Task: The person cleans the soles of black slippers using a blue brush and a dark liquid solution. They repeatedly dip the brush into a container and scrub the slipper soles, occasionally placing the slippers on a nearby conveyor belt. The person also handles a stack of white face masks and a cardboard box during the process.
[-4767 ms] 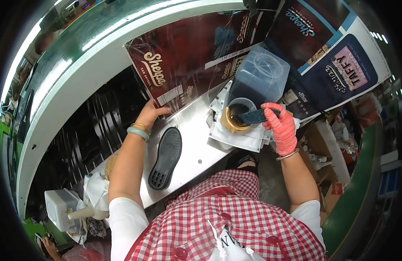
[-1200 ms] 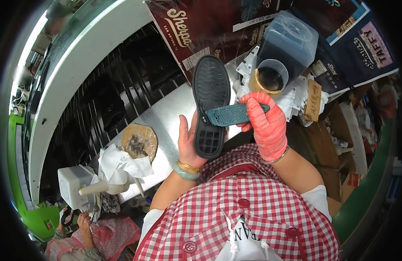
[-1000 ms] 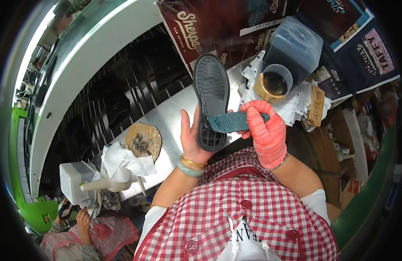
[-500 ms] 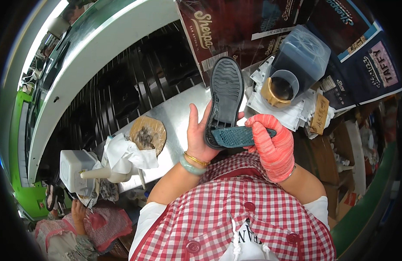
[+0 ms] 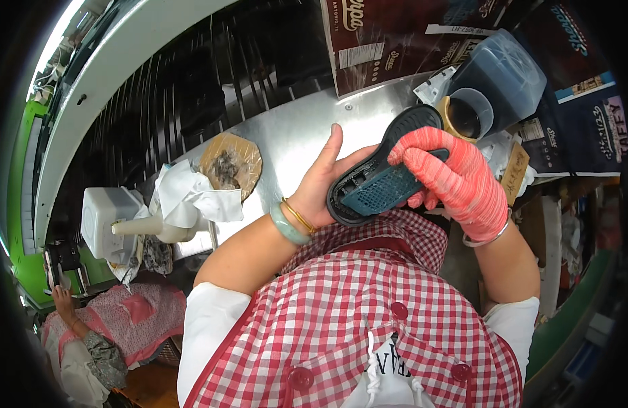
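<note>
A black rubber shoe sole [image 5: 347, 216] lies tilted across my bare left hand [image 5: 319, 178], its heel end toward me. The left palm and the fingers hidden beneath support it, while the thumb sticks out to the side. In my right hand [image 5: 457, 183], covered by a pink-orange knit glove, a teal insert with a mesh-like texture [image 5: 380, 190] is gripped at its far end. That insert lies lengthwise over the ribbed cavity of the heel. Whether it sits fully inside, I cannot tell.
A metal bench [image 5: 280, 149] carries a taped round pad [image 5: 231, 166], a white cloth [image 5: 192, 194] and a white squeeze bottle [image 5: 161, 224]. Beyond my right hand stand a cup of dark liquid [image 5: 469, 112] and a clear tub [image 5: 501, 75]. A co-worker's hand [image 5: 64, 302] shows at lower left.
The sole has turned from nearly upright to leaning right. My right hand has swung the teal insert from crosswise to lengthwise along the heel. The view has shifted slightly.
</note>
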